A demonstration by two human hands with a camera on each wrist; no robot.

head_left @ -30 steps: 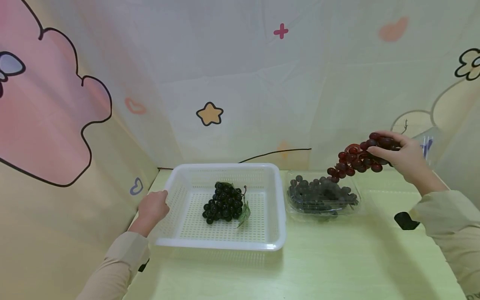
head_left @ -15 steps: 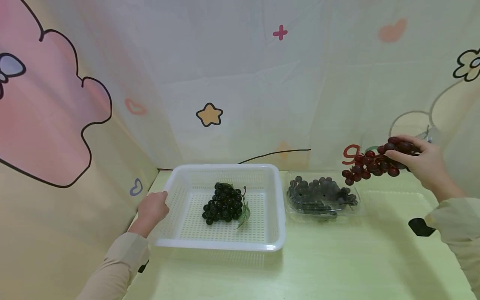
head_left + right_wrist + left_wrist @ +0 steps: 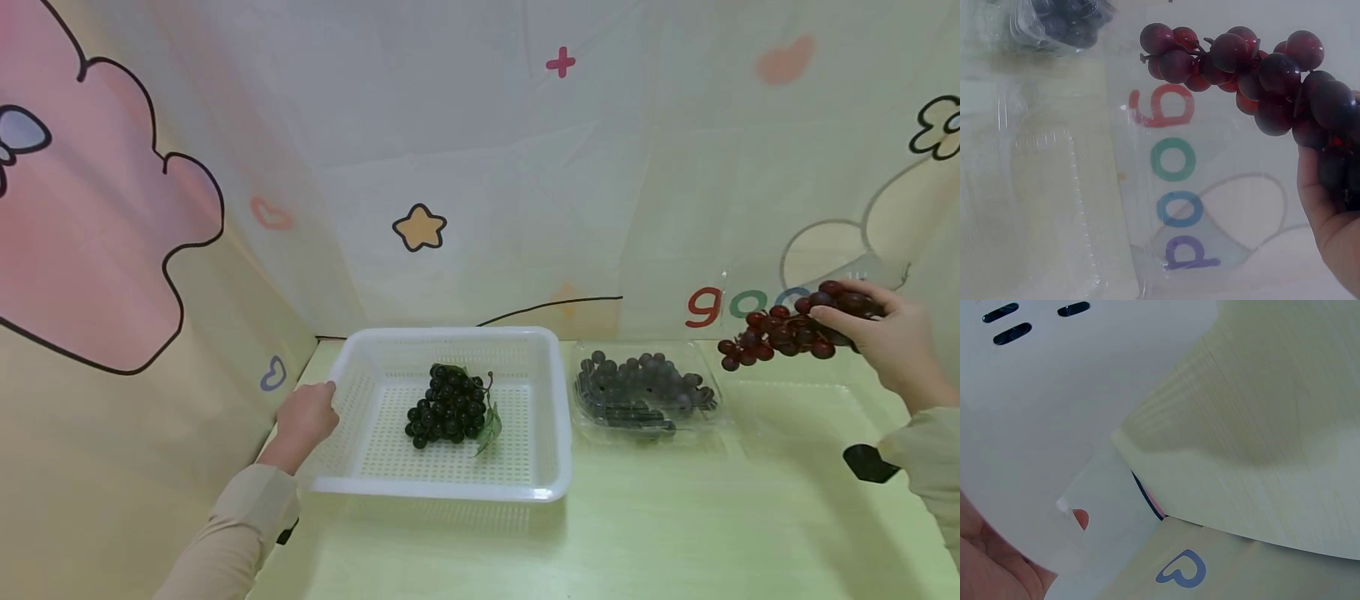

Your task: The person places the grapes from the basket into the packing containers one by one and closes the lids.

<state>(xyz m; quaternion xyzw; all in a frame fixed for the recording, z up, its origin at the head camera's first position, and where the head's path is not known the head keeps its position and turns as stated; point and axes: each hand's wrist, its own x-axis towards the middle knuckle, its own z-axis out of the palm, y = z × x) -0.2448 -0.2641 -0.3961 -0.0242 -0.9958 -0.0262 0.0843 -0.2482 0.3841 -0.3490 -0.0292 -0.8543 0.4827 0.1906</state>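
My left hand [image 3: 303, 417] grips the left rim of a white plastic basket [image 3: 435, 489]. In the left wrist view, fingers [image 3: 997, 569] curl at the basket's edge. A bunch of shiny blackish grapes [image 3: 447, 408] with a green leaf lies in the basket. On the right, my right hand [image 3: 903, 346] holds a bunch of red grapes [image 3: 780, 335] in the air by its thicker end. The thin end points left. Beneath the bunch is a clear plastic container [image 3: 1079, 206], whose transparent edges are hard to make out.
A clear plastic box [image 3: 637, 427] with dark grapes [image 3: 637, 383] inside stands right of the basket. Behind the table [image 3: 637, 533] hangs a printed curtain [image 3: 495, 208] with coloured letters at the right.
My right hand has carried the red grapes rightward, away from above the box of dark grapes. Coloured letters on the curtain have come into sight. The left hand and basket stay put.
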